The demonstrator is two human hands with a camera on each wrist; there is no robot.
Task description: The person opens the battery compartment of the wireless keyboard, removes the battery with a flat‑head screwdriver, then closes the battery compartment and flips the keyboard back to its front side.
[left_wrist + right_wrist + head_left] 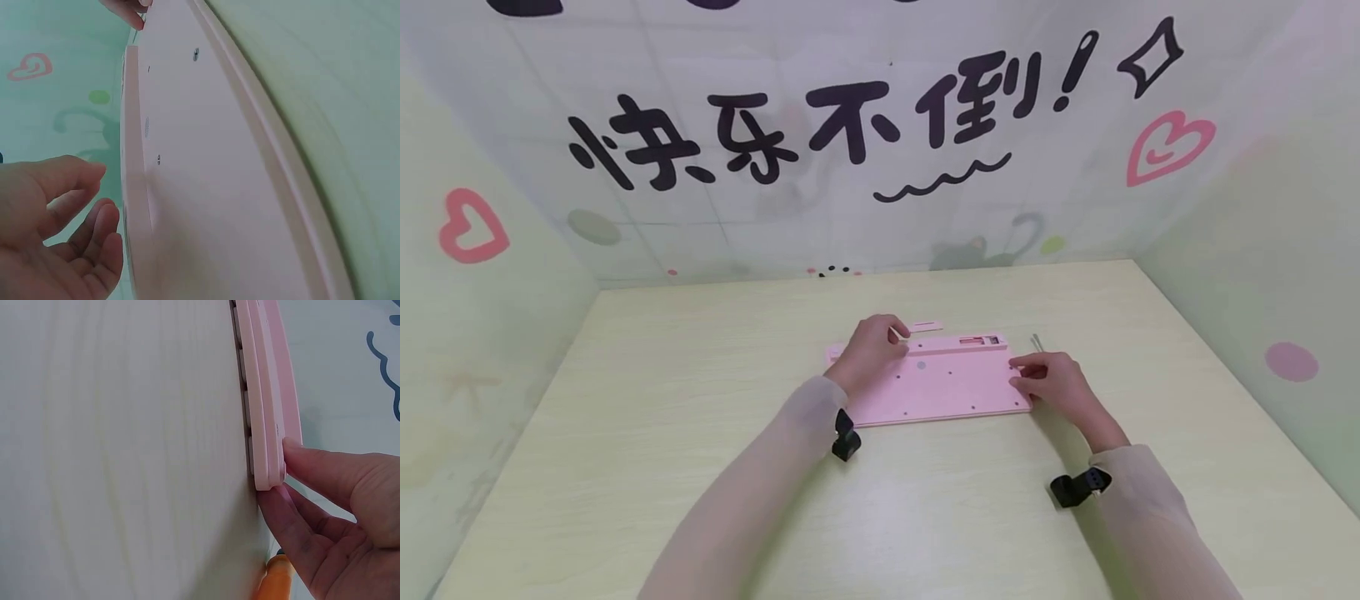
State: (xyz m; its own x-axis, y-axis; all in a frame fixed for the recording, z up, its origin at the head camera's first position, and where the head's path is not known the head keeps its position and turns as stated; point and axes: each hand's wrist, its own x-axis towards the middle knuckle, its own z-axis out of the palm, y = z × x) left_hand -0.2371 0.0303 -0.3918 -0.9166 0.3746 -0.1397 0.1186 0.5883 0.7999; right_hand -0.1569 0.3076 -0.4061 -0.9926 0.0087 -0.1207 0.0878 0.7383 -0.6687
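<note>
1. Nearest: table (955, 517), plus a black camera (846, 437) at each cuff (1142, 475). None of it blocks the work.
2. Keyboard (955, 392): pink, back up, keys (245, 406) underneath, on the table between my hands. Small dark spots on the back, probably screws.
3. Right hand (1056, 383): I pinch the keyboard's right edge, thumb on the back, fingers below. Can't tell if that edge is lifted.
4. Left hand (874, 346): over the far left part, fingers loosely bent, clear gap to the thumb, nothing held. Can't tell if I touch the raised bar (936, 344).
5. Step, my read: right steadies the keyboard, left works about the bar. Next move likely calls for keeping that right pinch and a fine left fingertip grip.
6. Slot (977, 340): uncovered, toward the bar's right end; contents too small to tell.
7. Metal piece (1036, 342) just past my right hand; orange handle (276, 581) near those fingers too. Same tool? Can't tell. Could get knocked.
8. Strip (925, 327): pink, just beyond the bar, near my left fingertips; maybe the slot's cover.
9. Farthest: printed wall (850, 225), not in the way.
</note>
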